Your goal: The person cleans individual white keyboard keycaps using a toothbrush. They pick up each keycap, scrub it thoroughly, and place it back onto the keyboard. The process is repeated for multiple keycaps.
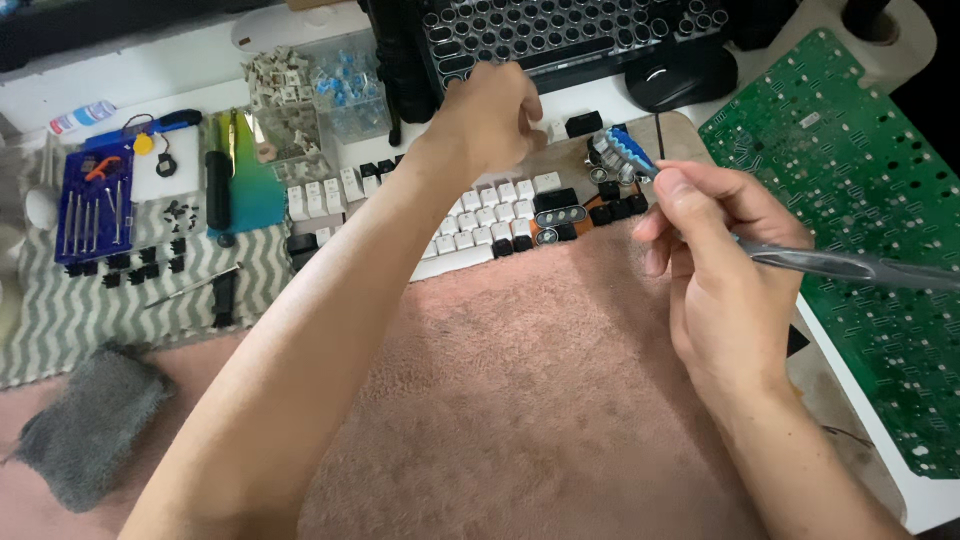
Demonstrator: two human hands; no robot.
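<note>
R hand, centre-right: fingers pinched on a grey tool w/ handle pointing to right edge. L hand, upper centre: fingers curled, contents can't be seen, above white and black keycaps on pink towel. Green circuit board at right.

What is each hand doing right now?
Left hand: closed in a fist over the keycaps; contents cannot be told.
Right hand: closed, holding a grey tool.

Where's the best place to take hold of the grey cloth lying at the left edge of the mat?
Probably pinch the grey cloth from above at its raised middle: it lies bunched and soft on the pink mat, nothing on it, no stiff edge to get a grip under.
</note>
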